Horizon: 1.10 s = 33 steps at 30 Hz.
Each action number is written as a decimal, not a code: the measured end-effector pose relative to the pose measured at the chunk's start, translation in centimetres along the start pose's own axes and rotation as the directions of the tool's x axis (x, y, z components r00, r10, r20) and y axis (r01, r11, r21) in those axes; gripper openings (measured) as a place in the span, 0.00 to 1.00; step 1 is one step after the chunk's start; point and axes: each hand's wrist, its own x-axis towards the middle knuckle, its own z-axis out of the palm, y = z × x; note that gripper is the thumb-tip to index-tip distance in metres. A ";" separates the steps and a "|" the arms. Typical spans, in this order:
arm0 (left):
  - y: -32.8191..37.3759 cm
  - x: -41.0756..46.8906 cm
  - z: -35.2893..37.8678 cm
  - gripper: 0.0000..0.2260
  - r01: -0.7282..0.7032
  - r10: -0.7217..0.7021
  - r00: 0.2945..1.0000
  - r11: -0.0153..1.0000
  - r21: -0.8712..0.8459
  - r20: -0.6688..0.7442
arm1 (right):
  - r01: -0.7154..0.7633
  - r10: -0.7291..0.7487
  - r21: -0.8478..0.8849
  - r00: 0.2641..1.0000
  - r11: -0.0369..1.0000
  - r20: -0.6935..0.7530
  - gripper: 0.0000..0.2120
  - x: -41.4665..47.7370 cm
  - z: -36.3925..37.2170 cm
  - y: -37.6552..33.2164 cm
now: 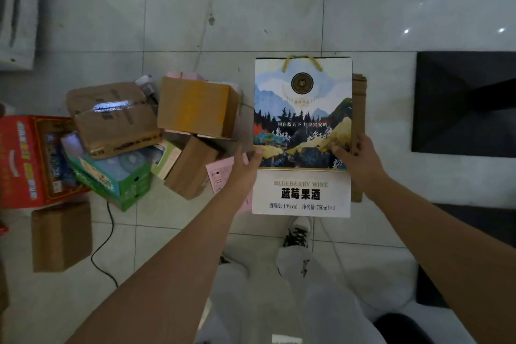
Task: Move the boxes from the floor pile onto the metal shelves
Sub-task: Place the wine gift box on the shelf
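Observation:
A tall gift box (303,120) printed with mountains and the words "Blueberry Wine" is held up in front of me, its yellow cord handle at the far end. My left hand (245,167) grips its left edge. My right hand (360,159) grips its right edge, thumb on the printed face. A flat brown carton (358,109) shows just behind the box on the right. The floor pile lies to the left: a brown cardboard box (195,106), a taped brown box (111,117), a green box (117,176) and a red box (22,159).
A small brown box (60,236) stands apart at the lower left, with a black cable (104,246) trailing past it. A pink box (220,176) sits under my left wrist. A dark object (463,103) stands at the right. My shoe (297,234) is below the gift box. No metal shelf is clearly visible.

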 end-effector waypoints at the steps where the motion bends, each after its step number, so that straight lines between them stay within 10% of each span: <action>1: -0.9 0.8 0.2 0.40 0.023 -0.023 1.000 1.000 -0.018 0.002 | -0.005 0.004 0.016 1.000 1.000 0.007 0.38 0.4 0.4 0.7; 20: -5.4 3.7 -0.5 0.21 0.002 0.090 0.964 0.938 -0.348 0.249 | 0.033 -0.044 0.168 0.997 0.985 0.061 0.23 -0.4 2.6 2.4; 33: 5.7 -19.1 -23.9 0.36 -0.244 0.285 0.958 0.853 -0.461 0.020 | 0.373 -0.389 0.117 0.901 0.920 0.191 0.13 -20.8 5.3 -26.3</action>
